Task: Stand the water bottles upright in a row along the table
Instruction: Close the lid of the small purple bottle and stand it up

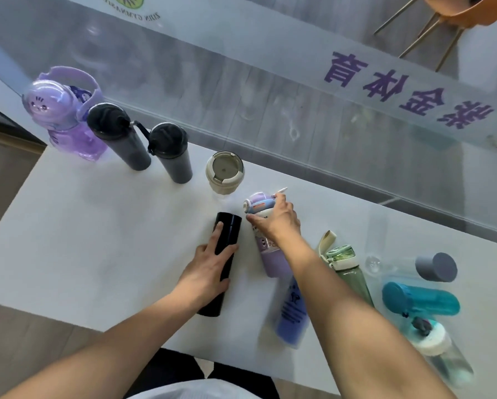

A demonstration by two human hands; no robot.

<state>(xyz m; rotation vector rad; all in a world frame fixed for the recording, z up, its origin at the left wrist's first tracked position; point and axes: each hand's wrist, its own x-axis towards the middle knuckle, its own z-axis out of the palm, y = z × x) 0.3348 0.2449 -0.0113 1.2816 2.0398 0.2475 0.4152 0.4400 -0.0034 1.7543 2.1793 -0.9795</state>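
Note:
My left hand (210,266) grips a black cylindrical bottle (227,231) in the middle of the white table (83,226). My right hand (276,220) holds the top of a lilac cartoon bottle (270,254) just to its right. Along the far edge stand a purple character bottle (66,116), two dark grey bottles (117,136) (172,154) and a beige-lidded cup (224,174). On the right are a blue bottle (293,309), a green bottle (351,272), a teal bottle (420,299), a grey bottle (436,266) and a clear white-capped bottle (440,352).
A glass partition (299,96) with purple lettering runs right behind the table's far edge. An orange chair (454,7) stands beyond it at top right. The table's near edge lies close to my body; wood floor shows at the left.

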